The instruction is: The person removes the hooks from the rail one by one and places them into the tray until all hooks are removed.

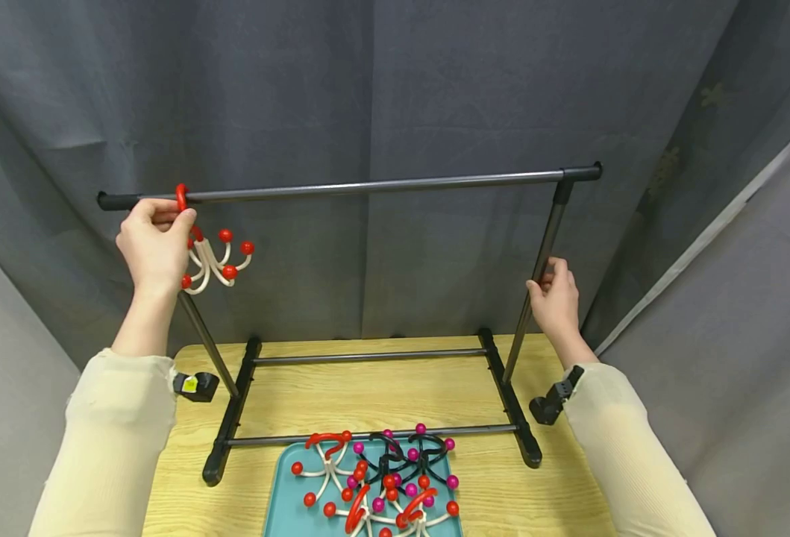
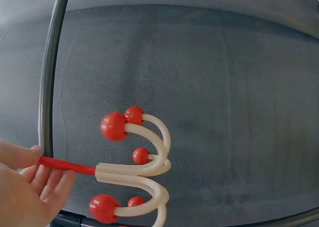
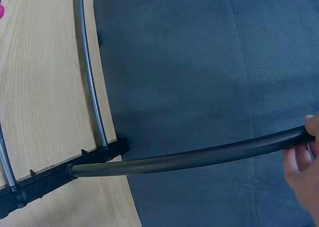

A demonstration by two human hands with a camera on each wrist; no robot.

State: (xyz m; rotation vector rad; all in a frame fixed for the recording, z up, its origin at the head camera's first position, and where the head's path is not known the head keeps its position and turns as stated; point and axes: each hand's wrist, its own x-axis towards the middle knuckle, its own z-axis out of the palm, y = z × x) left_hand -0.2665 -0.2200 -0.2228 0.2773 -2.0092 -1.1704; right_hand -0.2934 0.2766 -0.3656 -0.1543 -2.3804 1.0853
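My left hand (image 1: 156, 242) pinches the red hook of a multi-armed hanger (image 1: 209, 261) with cream arms and red ball tips. The hook loops over the left end of the rack's top bar (image 1: 368, 186), and the arms hang below it. In the left wrist view, thumb and fingers lie on the hanger's red shank (image 2: 67, 165), and its curved cream arms (image 2: 149, 182) spread away from the hand. My right hand (image 1: 556, 298) grips the rack's right upright (image 1: 535, 276) about midway up; the right wrist view shows fingers and thumb around the dark pole (image 3: 214, 157).
A teal tray (image 1: 277, 500) at the front of the wooden table (image 1: 556, 492) holds several more hangers, cream with red balls and black with magenta balls (image 1: 424, 462). The rack stands on black feet (image 1: 512, 410). Grey curtains (image 1: 475, 89) hang behind and beside it.
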